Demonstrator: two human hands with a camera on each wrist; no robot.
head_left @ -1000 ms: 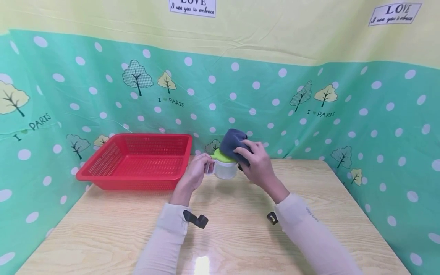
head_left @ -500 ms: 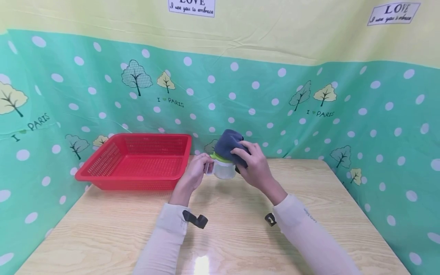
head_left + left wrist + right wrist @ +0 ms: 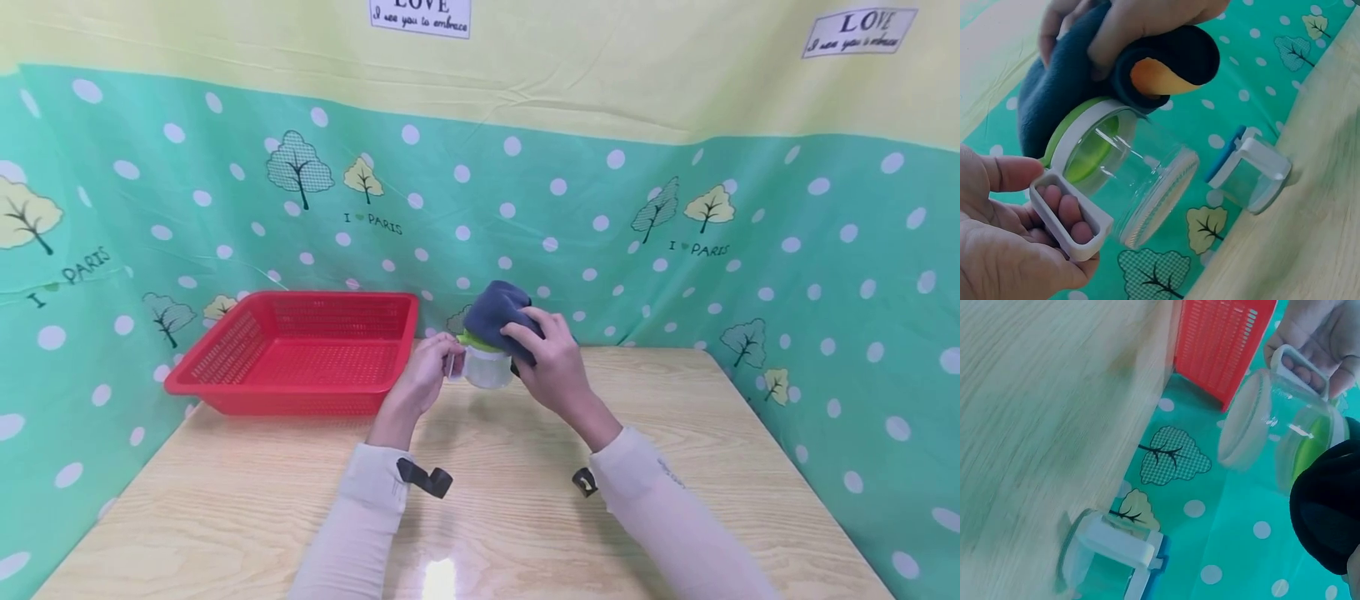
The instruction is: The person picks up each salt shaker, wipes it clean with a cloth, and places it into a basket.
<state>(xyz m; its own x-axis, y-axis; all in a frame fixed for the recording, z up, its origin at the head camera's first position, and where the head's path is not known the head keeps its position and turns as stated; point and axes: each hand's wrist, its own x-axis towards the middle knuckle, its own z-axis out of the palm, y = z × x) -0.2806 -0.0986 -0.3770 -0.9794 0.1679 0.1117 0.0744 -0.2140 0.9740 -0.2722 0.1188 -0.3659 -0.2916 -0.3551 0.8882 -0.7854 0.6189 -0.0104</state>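
My left hand (image 3: 427,371) holds a clear cup (image 3: 489,372) by its white handle (image 3: 1066,228), fingers hooked through it. The cup has a green and white rim (image 3: 1075,134) and is tilted, off the table. Gripped in my right hand (image 3: 551,358), a dark blue cloth (image 3: 497,310) is pressed onto the cup's top. In the left wrist view an orange patch shows on the cloth (image 3: 1154,75). The right wrist view shows the cup (image 3: 1272,431) below the cloth (image 3: 1329,506).
A red mesh basket (image 3: 300,350) stands on the wooden table (image 3: 480,517) at the back left. A second small clear cup with a blue lid (image 3: 1250,175) stands near the table's far edge by the dotted green backdrop (image 3: 1110,556).
My right hand has slid the cloth a little to the left over the cup's top, so less of the green rim shows. The left hand has hardly moved.
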